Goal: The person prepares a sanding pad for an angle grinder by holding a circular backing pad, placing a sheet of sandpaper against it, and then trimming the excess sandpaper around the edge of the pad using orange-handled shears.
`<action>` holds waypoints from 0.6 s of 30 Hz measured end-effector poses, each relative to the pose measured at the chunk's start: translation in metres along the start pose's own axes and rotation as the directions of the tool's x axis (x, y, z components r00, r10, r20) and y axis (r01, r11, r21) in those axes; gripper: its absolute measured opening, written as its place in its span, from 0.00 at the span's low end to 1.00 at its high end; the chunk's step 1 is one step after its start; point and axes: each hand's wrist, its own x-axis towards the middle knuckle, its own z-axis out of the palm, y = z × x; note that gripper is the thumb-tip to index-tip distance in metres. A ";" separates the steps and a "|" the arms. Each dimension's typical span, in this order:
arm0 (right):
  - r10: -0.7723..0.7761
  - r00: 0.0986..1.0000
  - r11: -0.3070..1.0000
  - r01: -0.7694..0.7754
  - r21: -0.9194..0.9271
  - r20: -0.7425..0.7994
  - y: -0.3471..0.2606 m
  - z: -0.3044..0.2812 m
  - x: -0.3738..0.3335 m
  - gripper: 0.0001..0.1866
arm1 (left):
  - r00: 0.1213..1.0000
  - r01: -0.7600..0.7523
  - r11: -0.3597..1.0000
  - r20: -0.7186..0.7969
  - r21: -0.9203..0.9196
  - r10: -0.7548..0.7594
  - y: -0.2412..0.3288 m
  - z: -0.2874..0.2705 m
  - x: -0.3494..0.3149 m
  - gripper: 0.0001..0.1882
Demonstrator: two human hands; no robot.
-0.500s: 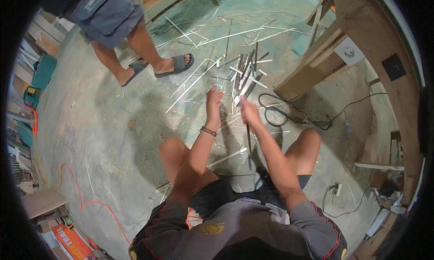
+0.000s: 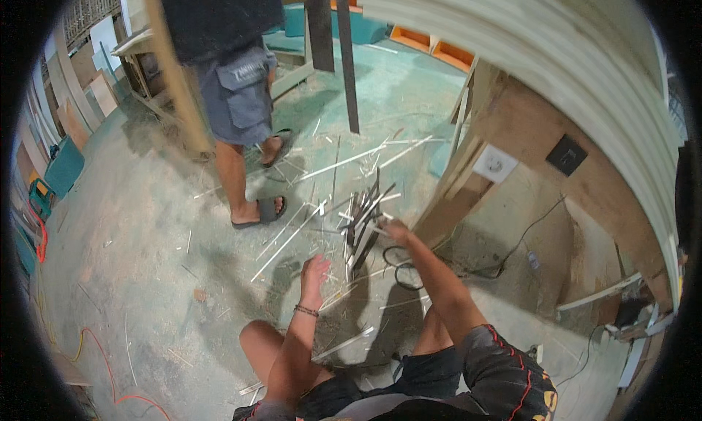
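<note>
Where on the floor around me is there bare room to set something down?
Roomiest is the floor between your left knee and the orange cord, with only scattered slivers. It's crowded at the strip pile by your right hand.

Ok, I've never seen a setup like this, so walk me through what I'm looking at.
There is no machine here: a person works with two bare hands. The camera sits on their head, the left one of a side-by-side pair, looking down. Its wide fisheye lens bends straight edges and leaves the dark corners.

On the greenish floor lie scattered thin offcuts, with a loose pile of dark and white strips in front of the person. The left hand, with a bracelet at its wrist, looks empty. The right hand is at the pile's edge; whether it grips a strip is unclear. Another person stands ahead, to the left.
</note>
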 end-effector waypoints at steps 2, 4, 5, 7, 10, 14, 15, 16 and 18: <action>-0.129 0.991 0.969 0.131 -0.208 0.023 0.014 -0.006 -0.011 0.34 | 1.000 -0.026 1.000 0.005 0.010 0.026 0.005 0.013 -0.005 0.26; -0.401 0.915 0.743 0.353 -0.568 0.044 0.061 -0.032 -0.036 0.27 | 0.999 -0.032 0.998 0.038 0.062 0.030 -0.002 0.043 -0.021 0.24; -0.490 0.869 0.595 0.394 -0.701 0.071 0.070 -0.050 -0.050 0.24 | 0.998 -0.049 0.994 0.052 0.094 0.044 -0.005 0.057 -0.024 0.23; -0.224 0.962 0.687 0.271 -0.674 0.158 0.012 -0.036 -0.071 0.23 | 0.986 -0.160 0.923 0.098 0.351 0.134 -0.006 0.017 -0.018 0.25; -0.183 0.975 0.820 0.221 -0.528 0.125 -0.016 -0.011 -0.180 0.30 | 0.998 -0.047 0.488 0.063 0.872 -0.018 -0.007 -0.029 -0.071 0.29; -0.022 0.961 0.716 0.207 -0.667 0.275 -0.097 0.016 -0.352 0.30 | 0.976 0.143 0.310 -0.081 0.940 -0.203 0.016 -0.085 -0.178 0.32; 0.009 0.973 0.713 0.156 -0.683 0.231 -0.096 -0.009 -0.381 0.31 | 0.958 0.161 0.378 -0.052 0.912 -0.282 0.023 -0.056 -0.193 0.32; 0.038 0.982 0.712 0.103 -0.695 0.186 -0.083 -0.032 -0.414 0.31 | 0.933 0.184 0.436 -0.017 0.881 -0.359 0.036 -0.023 -0.214 0.32; 0.036 0.988 0.724 0.078 -0.685 0.150 -0.098 -0.057 -0.467 0.30 | 0.933 0.128 0.476 0.057 0.870 -0.356 0.071 0.004 -0.260 0.31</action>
